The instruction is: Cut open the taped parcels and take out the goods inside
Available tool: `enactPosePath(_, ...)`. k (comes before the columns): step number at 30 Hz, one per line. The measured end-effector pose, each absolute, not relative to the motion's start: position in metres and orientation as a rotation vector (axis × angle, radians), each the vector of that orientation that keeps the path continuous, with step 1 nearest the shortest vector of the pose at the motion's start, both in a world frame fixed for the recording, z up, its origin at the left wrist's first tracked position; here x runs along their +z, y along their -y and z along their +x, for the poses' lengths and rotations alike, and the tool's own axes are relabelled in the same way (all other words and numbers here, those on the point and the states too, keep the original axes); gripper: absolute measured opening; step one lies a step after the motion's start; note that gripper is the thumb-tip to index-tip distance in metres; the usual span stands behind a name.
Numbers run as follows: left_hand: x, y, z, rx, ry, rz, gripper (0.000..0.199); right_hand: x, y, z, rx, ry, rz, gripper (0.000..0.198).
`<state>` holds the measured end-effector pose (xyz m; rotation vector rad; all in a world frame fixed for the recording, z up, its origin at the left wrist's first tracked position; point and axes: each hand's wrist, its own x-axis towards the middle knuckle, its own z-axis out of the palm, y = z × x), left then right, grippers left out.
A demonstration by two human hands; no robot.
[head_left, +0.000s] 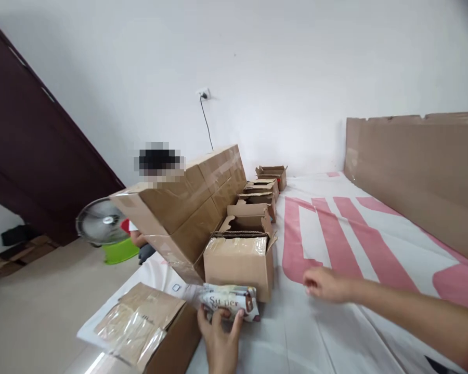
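Note:
My left hand is at the bottom middle, its thumb and fingers bent against the near side of a shiny printed packet. Lettering on the packet reads "Super". It lies on the cloth-covered surface, in front of an open cardboard box and beside a taped cardboard box. To the right, my right hand hovers low over the red-and-white printed cloth. Its fingers are curled in, and I see nothing in them.
Several open small boxes run in a row toward the wall. Left of them rises a stack of taped cartons. A person is behind it, near a fan and a green stool. A cardboard panel edges the right.

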<state>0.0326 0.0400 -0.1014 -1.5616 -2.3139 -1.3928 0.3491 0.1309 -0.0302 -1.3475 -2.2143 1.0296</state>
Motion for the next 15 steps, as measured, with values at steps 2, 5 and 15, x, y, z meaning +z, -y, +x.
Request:
enactPosePath(2, -0.086, -0.045, 0.039, -1.419, 2.247, -1.567, 0.033, -0.038, -0.08, 0.347, 1.063, 2.297, -1.26, 0.015)
enactPosePath(5, -0.073, -0.05, 0.045, -1.341, 2.269, -1.498, 0.031, -0.048, -0.043, 0.336, 1.159, 2.274, -1.165, 0.027)
enactPosePath(15, -0.109, -0.056, 0.029, -1.354, 2.162, -1.493, 0.048, -0.089, -0.081, 0.243, 1.209, 1.801, -1.175, 0.096)
